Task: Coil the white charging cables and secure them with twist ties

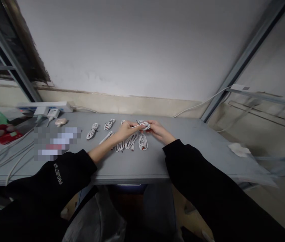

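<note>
Between my two hands is a coiled white cable [146, 125], raised a little over the grey table. My left hand [127, 130] pinches it from the left, thumb along the coil. From the right, my right hand [159, 130] has its fingers closed on the coil's other end. A dark tie sticks out near the left fingertips. Just below the hands lie more coiled cables, one of them a separate white coil [143, 142] with an orange-red spot. Farther left rest a tied coil [92, 131] and another bundle [109, 124]. My left forearm partly hides some coils.
A power strip [64, 107] with white plugs stands at the table's back left, loose cords running forward from it. Near it are a red and green box [0, 127] and a small pale adapter [61, 122]. A crumpled white tissue [238, 149] lies at the right. Metal posts flank the table [195, 161].
</note>
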A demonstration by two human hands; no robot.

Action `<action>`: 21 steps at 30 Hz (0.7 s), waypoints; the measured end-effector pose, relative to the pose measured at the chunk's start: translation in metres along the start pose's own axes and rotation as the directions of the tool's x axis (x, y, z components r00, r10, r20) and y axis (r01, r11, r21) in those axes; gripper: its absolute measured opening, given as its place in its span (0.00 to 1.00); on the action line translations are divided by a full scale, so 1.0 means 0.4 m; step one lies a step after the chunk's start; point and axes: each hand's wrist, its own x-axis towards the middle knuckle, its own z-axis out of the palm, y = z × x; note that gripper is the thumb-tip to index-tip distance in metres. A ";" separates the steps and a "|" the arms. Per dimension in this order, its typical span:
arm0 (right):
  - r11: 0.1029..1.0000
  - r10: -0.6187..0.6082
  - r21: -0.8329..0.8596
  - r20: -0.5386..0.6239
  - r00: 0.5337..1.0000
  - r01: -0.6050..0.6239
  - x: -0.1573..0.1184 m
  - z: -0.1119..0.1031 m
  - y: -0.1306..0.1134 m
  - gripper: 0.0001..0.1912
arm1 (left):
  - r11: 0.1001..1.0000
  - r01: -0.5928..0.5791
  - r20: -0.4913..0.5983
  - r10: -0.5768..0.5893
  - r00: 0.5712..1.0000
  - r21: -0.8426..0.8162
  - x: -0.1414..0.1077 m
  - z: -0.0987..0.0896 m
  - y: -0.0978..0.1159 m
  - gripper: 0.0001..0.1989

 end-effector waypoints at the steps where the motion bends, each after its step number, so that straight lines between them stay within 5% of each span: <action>1: 1.000 -0.004 0.005 -0.011 1.000 0.004 0.001 -0.001 0.000 0.07 | 0.999 -0.035 -0.021 0.035 0.999 0.005 0.001 0.004 -0.004 0.16; 5: 0.999 -0.050 0.021 -0.007 0.999 0.050 0.003 -0.008 0.000 0.08 | 0.989 -0.144 -0.097 0.139 0.986 -0.043 0.004 0.017 -0.021 0.12; 12: 1.000 -0.022 0.016 0.015 1.000 0.022 0.004 -0.008 0.009 0.06 | 0.986 -0.080 -0.074 0.070 0.995 -0.145 0.004 0.018 -0.017 0.09; 21: 0.997 -0.026 -0.078 0.002 1.000 0.026 -0.003 -0.008 -0.008 0.10 | 0.998 -0.062 -0.063 0.061 0.996 -0.016 0.005 0.015 -0.026 0.16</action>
